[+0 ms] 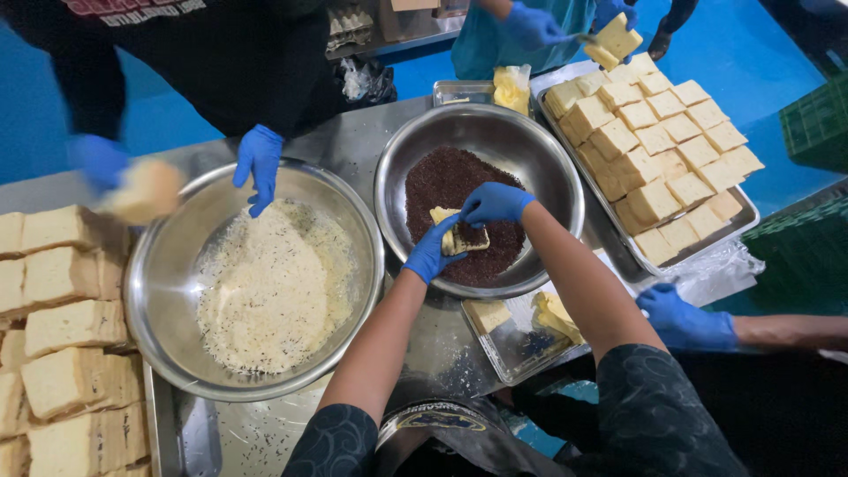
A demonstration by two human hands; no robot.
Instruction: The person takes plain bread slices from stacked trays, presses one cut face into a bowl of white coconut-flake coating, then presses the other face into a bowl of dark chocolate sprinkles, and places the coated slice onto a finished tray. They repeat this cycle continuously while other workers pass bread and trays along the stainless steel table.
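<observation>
Two blue-gloved hands meet over the steel bowl point(565, 190) of chocolate sprinkles point(442, 181). Left hand point(431, 254), at seven o'clock, and right hand point(493, 203), at twelve, both curl closed around a bread slice point(459, 237) pressed into the sprinkles near the bowl's centre.

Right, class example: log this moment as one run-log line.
left hand: holds bread slice | right hand: presses slice | where: bowl of dark sprinkles | beside: bowl of pale shreds
</observation>
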